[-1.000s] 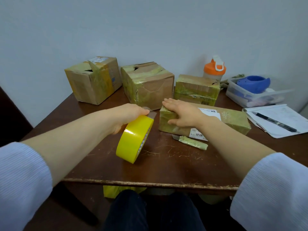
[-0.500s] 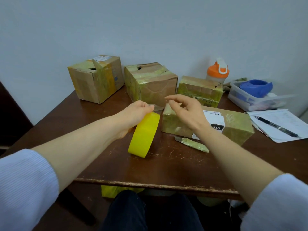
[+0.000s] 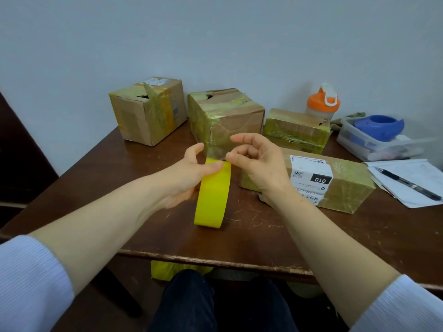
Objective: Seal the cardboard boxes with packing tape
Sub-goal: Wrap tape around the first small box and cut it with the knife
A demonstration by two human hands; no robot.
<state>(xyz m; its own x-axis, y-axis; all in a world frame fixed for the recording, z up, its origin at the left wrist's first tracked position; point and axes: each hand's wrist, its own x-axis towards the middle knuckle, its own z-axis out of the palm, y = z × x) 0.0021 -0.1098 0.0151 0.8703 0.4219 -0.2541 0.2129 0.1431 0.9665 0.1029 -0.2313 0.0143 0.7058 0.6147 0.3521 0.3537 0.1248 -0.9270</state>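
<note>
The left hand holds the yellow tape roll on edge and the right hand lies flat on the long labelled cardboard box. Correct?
No. The head view shows the right hand off the long labelled cardboard box, pinching at the top of the yellow tape roll. The left hand does hold the roll on edge.

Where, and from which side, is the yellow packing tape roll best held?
By its band, from the left, likely: the yellow packing tape roll is upright, faces sideways; the left hand grips there while the right hand pinches its top.
</note>
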